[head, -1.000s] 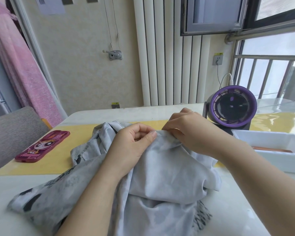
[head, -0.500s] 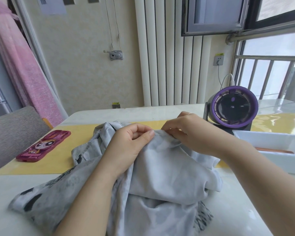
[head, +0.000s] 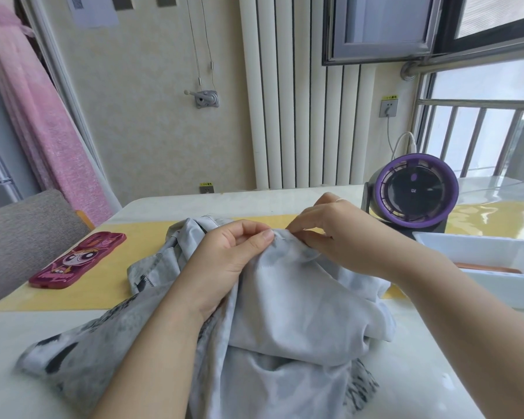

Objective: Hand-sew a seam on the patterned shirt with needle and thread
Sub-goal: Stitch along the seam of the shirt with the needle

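Note:
The grey patterned shirt lies bunched on the table, inside out, with dark print showing at its left and lower edges. My left hand grips a raised fold of the shirt, thumb pressed on top near the seam. My right hand sits just right of it, fingers curled and pinching at the same fold. A short pale line between the two thumbs may be the needle; the thread is too fine to make out.
A pink phone lies on the yellow mat at left. A purple fan stands at the back right, with a white tray in front of it. A grey chair back is at far left.
Both hands stay on the fold. My right hand's fingers have shifted slightly at the seam; the shirt lies much as before.

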`<state>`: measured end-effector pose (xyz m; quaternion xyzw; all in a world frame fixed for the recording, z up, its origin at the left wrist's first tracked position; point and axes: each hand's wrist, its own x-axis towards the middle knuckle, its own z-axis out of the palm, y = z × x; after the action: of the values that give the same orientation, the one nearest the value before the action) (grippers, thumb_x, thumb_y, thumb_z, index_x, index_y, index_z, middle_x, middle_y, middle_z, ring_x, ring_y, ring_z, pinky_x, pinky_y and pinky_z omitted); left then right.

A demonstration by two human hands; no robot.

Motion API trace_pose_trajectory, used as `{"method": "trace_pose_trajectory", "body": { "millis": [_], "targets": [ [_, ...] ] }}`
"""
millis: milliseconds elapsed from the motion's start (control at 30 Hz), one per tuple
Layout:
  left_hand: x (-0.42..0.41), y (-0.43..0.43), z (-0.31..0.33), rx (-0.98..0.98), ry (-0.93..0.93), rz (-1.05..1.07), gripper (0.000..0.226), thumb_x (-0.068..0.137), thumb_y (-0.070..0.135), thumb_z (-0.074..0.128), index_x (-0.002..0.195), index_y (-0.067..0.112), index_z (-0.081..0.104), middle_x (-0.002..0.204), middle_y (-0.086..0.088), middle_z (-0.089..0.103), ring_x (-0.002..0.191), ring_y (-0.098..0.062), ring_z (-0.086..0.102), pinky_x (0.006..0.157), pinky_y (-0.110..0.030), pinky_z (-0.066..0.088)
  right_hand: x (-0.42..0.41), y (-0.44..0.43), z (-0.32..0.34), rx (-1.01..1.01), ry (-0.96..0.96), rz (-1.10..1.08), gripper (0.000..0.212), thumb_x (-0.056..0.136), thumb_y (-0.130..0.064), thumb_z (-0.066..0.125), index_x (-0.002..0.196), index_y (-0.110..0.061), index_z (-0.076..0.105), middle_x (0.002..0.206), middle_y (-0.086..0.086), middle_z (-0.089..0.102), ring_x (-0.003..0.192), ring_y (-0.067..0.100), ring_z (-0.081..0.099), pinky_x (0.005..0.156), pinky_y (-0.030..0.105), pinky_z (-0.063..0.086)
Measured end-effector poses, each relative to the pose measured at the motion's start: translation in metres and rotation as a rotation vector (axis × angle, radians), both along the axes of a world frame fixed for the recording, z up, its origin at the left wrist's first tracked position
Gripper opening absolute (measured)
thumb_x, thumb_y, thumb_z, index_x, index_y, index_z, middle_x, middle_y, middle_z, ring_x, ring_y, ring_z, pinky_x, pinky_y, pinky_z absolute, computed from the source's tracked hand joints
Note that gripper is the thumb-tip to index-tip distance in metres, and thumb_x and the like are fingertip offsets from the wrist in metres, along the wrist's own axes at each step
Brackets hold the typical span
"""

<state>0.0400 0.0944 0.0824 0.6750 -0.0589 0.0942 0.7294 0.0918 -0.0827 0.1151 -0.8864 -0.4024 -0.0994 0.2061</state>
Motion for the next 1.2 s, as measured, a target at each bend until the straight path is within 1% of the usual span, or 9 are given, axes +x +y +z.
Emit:
{"method": "trace_pose_trajectory", "body": {
  "millis": [100, 233, 300, 367, 567, 800, 933, 1067, 1200],
  "targets": [
    [0.0, 0.0, 0.0, -0.011, 0.01, -0.005, 0.02, 0.068, 0.027, 0.066, 0.083, 0.013, 0.067, 0.076, 0.001, 0.07, 0.074, -0.007, 0.064, 0.073, -0.018, 0.048, 0.001, 0.0, 0.0, -0.005, -0.069, 0.017, 0.027, 0.094, -0.013, 0.05, 0.106, -0.026, 0.07, 0.1, -0.01, 0.066, 0.092, 0.019, 0.041, 0.074, 0.012, 0.028],
    [0.001, 0.0, 0.0, -0.032, 0.019, -0.018, 0.02, 0.067, 0.028, 0.067, 0.082, 0.014, 0.067, 0.077, 0.0, 0.07, 0.074, -0.008, 0.064, 0.072, -0.019, 0.048, 0.002, 0.002, -0.001, 0.025, -0.103, 0.035, 0.025, 0.093, -0.009, 0.052, 0.101, -0.021, 0.072, 0.099, 0.0, 0.068, 0.087, 0.023, 0.047, 0.076, 0.016, 0.034],
    [0.0, 0.0, 0.0, -0.04, 0.02, -0.027, 0.018, 0.067, 0.027, 0.067, 0.08, 0.015, 0.067, 0.076, 0.001, 0.07, 0.073, -0.008, 0.064, 0.071, -0.018, 0.049, 0.003, 0.004, -0.003, 0.038, -0.109, 0.033, 0.025, 0.092, -0.008, 0.053, 0.101, -0.022, 0.072, 0.098, 0.0, 0.068, 0.089, 0.024, 0.05, 0.082, 0.031, 0.041],
    [-0.001, -0.001, 0.001, -0.05, 0.016, -0.031, 0.016, 0.067, 0.026, 0.067, 0.078, 0.015, 0.067, 0.074, 0.002, 0.07, 0.071, -0.007, 0.063, 0.07, -0.017, 0.049, 0.003, 0.005, -0.004, 0.046, -0.11, 0.024, 0.027, 0.092, -0.008, 0.052, 0.102, -0.023, 0.072, 0.097, -0.001, 0.067, 0.09, 0.024, 0.05, 0.082, 0.039, 0.044],
    [-0.002, -0.002, 0.003, -0.064, 0.016, -0.029, 0.011, 0.068, 0.024, 0.067, 0.075, 0.016, 0.068, 0.073, 0.002, 0.07, 0.071, -0.007, 0.064, 0.07, -0.016, 0.05, 0.001, 0.008, -0.003, 0.025, -0.116, -0.002, 0.03, 0.092, -0.009, 0.049, 0.105, -0.024, 0.071, 0.094, -0.003, 0.067, 0.09, 0.022, 0.049, 0.08, 0.042, 0.045],
    [-0.001, 0.0, 0.002, -0.062, 0.02, -0.026, 0.007, 0.067, 0.025, 0.067, 0.069, 0.02, 0.072, 0.075, 0.001, 0.07, 0.073, -0.008, 0.064, 0.073, -0.019, 0.049, 0.003, 0.009, -0.006, 0.034, -0.167, -0.008, 0.028, 0.091, -0.008, 0.049, 0.099, -0.022, 0.072, 0.089, -0.001, 0.066, 0.088, 0.022, 0.048, 0.076, 0.045, 0.047],
    [-0.001, -0.001, 0.003, -0.122, 0.025, -0.061, 0.008, 0.068, 0.022, 0.065, 0.066, 0.021, 0.073, 0.074, 0.0, 0.07, 0.071, -0.008, 0.064, 0.07, -0.018, 0.051, 0.005, 0.009, -0.008, 0.111, -0.154, 0.035, 0.028, 0.089, -0.005, 0.053, 0.099, -0.022, 0.074, 0.094, -0.001, 0.066, 0.088, 0.023, 0.054, 0.076, 0.037, 0.047],
    [-0.001, 0.0, 0.003, -0.221, 0.057, -0.096, 0.009, 0.07, 0.019, 0.064, 0.073, 0.016, 0.072, 0.079, -0.005, 0.07, 0.074, -0.012, 0.066, 0.074, -0.02, 0.052, 0.001, 0.014, -0.008, 0.28, -0.096, 0.0, 0.021, 0.089, -0.01, 0.061, 0.101, -0.021, 0.074, 0.098, -0.005, 0.065, 0.083, 0.008, 0.057, 0.069, 0.01, 0.038],
    [0.001, 0.0, 0.001, -0.304, 0.081, -0.128, 0.011, 0.072, 0.017, 0.062, 0.078, 0.011, 0.07, 0.081, -0.008, 0.071, 0.075, -0.014, 0.067, 0.075, -0.022, 0.054, -0.002, 0.019, -0.009, 0.347, -0.056, -0.005, 0.018, 0.089, -0.011, 0.062, 0.1, -0.018, 0.075, 0.094, -0.005, 0.067, 0.071, -0.008, 0.052, 0.07, 0.002, 0.036]
  ]
}}
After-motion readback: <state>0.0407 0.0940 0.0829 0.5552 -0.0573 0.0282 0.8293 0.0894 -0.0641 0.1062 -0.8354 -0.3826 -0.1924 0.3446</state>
